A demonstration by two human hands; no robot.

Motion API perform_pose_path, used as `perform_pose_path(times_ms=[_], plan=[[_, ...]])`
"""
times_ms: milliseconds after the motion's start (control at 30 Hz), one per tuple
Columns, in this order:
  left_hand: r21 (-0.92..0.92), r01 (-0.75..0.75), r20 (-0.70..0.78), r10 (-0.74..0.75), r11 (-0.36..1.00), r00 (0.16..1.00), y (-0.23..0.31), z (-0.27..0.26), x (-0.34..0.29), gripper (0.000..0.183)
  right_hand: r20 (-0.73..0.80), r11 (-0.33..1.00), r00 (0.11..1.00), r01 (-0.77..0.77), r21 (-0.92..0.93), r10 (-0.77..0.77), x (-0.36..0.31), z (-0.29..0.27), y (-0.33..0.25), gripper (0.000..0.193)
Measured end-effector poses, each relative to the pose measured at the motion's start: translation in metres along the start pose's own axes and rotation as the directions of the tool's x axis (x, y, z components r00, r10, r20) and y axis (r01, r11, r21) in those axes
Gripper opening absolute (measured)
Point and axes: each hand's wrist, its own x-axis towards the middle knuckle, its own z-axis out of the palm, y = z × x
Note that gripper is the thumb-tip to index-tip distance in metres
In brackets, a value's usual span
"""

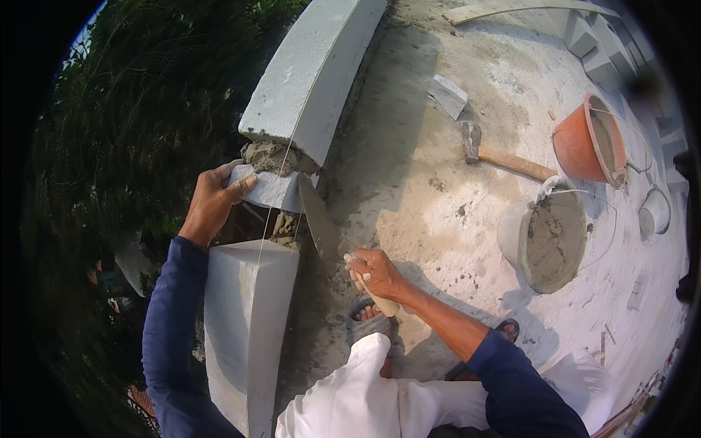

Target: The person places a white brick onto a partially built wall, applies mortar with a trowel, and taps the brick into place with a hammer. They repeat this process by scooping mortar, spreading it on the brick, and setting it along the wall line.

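Note:
My left hand [212, 202] grips a short light-grey block [267, 187] from its outer end, thumb on top. That block sits in the gap between a long far block [310, 80] and a long near block [252, 321]. Lumpy wet mortar [274, 155] fills the joint on its far side, and more mortar shows below its near edge. In my right hand [376, 276] is the wooden handle of a trowel [318, 219]. The trowel's blade stands on edge against the short block's inner end. A thin string [281, 175] runs along the row of blocks.
A wooden-handled hammer [511, 159] and a broken block piece [448, 96] lie on the floor. To the right stand a grey bucket of mortar [511, 244], an orange bucket [577, 150] and a small metal pot [655, 212]. Dark foliage [146, 109] drops away beyond the wall.

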Motion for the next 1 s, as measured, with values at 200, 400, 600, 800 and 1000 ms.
perform_pose_path(times_ms=[200, 400, 600, 800, 1000], plan=[[0.04, 0.006, -0.064, -0.004, 0.999, 0.998, -0.006, -0.001, -0.002, 0.059, -0.125, 0.932, 0.962, -0.194, 0.307, 0.242, -0.01, 0.005, -0.008, 0.03], [0.088, -0.003, -0.055, 0.008, 0.996, 0.998, -0.003, -0.003, -0.001, 0.053, -0.241, 0.965, 0.959, -0.088, 0.247, 0.15, 0.03, 0.047, 0.018, 0.028], [0.129, 0.008, -0.061, -0.001, 0.992, 0.998, 0.0, -0.003, -0.007, 0.057, -0.205, 0.943, 0.97, -0.054, 0.33, 0.127, 0.051, 0.05, 0.03, 0.029], [0.084, -0.004, -0.113, 0.014, 0.996, 0.994, -0.002, 0.0, -0.009, 0.058, -0.13, 0.901, 0.969, -0.14, 0.411, 0.21, 0.031, 0.062, 0.019, 0.026], [0.099, -0.023, -0.098, 0.033, 0.995, 0.995, -0.009, -0.004, -0.008, 0.056, -0.202, 0.89, 0.945, -0.152, 0.43, 0.259, 0.005, 0.063, 0.019, 0.028]])
